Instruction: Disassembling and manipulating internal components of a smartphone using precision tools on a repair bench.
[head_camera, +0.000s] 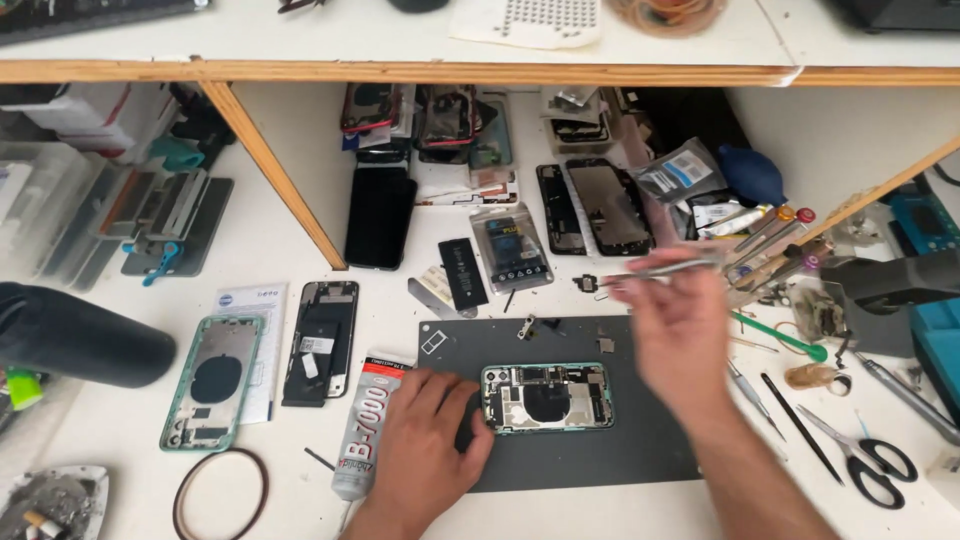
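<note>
An opened phone body with a green frame lies on a dark grey work mat, its inner parts facing up. My left hand rests on the mat and touches the phone's left end, steadying it. Above the mat's right side, my right hand is raised and blurred. It grips metal tweezers that point left. A small loose part and a little bracket lie on the mat's far edge.
A glue tube lies left of my hand. Further left are a green phone housing, a black phone frame and a wire ring. Scissors, picks and screwdrivers lie at the right. Phones and batteries crowd the back under the shelf.
</note>
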